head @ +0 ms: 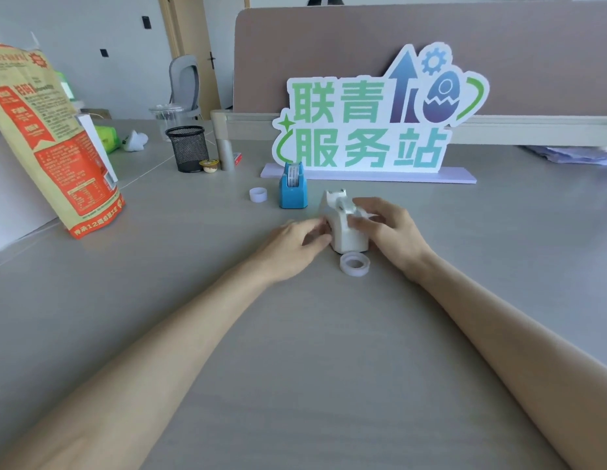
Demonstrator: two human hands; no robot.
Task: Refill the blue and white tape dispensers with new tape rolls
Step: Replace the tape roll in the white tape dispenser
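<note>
We hold the white dispenser (344,228) between both hands on the table (295,351). Our left hand (293,247) has its fingers curled, with the tips pressed to the dispenser's left side. Our right hand (388,228) has its fingers bent over the top and right side, gripping it. A roll (355,263) lies flat just below our fingertips, right by the dispenser's base. The blue dispenser (292,188), with tape in it, stands beyond our left fingers, near but apart. A small ring (258,194) sits just left of it. A sign (373,123) stands farther back.
</note>
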